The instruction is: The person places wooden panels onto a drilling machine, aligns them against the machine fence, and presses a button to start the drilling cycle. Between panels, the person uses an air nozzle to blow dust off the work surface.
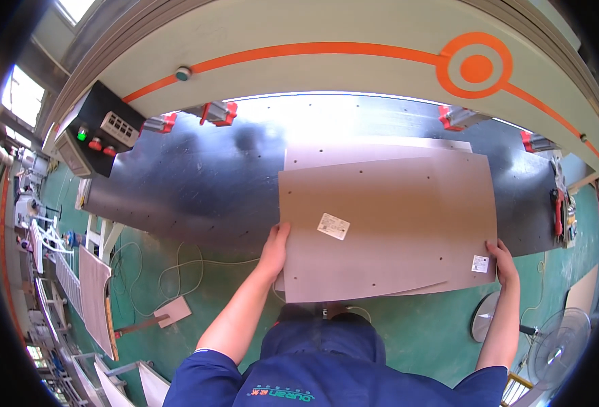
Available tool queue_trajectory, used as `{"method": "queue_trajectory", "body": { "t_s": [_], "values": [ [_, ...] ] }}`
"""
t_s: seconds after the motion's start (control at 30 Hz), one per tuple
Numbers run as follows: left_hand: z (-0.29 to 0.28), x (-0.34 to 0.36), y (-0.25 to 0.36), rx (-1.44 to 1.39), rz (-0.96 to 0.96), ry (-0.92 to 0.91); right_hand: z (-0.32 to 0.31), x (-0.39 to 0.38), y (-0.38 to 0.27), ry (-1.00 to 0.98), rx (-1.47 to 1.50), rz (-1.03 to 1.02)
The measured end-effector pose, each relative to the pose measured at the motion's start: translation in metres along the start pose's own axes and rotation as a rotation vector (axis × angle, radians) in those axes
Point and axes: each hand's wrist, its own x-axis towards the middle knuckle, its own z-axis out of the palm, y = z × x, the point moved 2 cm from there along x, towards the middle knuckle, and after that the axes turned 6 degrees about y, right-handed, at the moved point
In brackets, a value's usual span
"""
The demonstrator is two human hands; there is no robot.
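My left hand (274, 249) and right hand (504, 261) clasp the top board's (387, 224) edges. Step: seating it on the stack; squaring it up likely comes next

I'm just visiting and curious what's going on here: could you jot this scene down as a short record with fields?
setting: workshop, green floor
machine: big flat dark bed under a cream arch with orange stripe
top panel: brown board with small holes and white sticker, resting on more boards
left hand: grips the top panel's left edge
right hand: holds its right corner
controls: black box with coloured buttons
nearby: fan, loose cable
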Motion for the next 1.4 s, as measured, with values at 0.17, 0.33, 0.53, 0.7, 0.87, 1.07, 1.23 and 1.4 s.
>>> {"method": "queue_trajectory", "body": {
  "t_s": [0.17,0.33,0.53,0.7,0.87,1.07,1.23,1.4],
  "values": [
    [0.014,-0.003,0.019,-0.032,0.100,0.072,-0.007,0.026,-0.005,-0.056,0.111,0.044],
    [0.019,0.006,0.014,0.116,0.162,0.139,-0.007,0.045,-0.007,-0.059,0.099,0.065],
    [0.031,0.022,0.016,0.158,0.285,0.151,-0.014,0.062,-0.012,-0.138,0.106,-0.013],
    [0.043,0.035,0.033,0.269,0.223,0.088,-0.024,0.074,-0.014,-0.095,0.153,0.062],
    [0.039,0.033,0.033,0.341,0.179,0.054,-0.031,0.082,-0.007,-0.110,0.177,0.137],
    [0.029,0.010,0.022,0.254,0.144,0.009,-0.030,0.053,0.004,-0.072,0.124,0.004],
    [0.014,-0.015,0.028,0.284,0.177,0.031,-0.027,0.004,0.023,-0.059,0.096,0.000],
    [0.014,-0.014,0.041,0.402,0.164,-0.009,-0.020,-0.024,0.035,-0.036,0.231,0.004]
  ]
}}
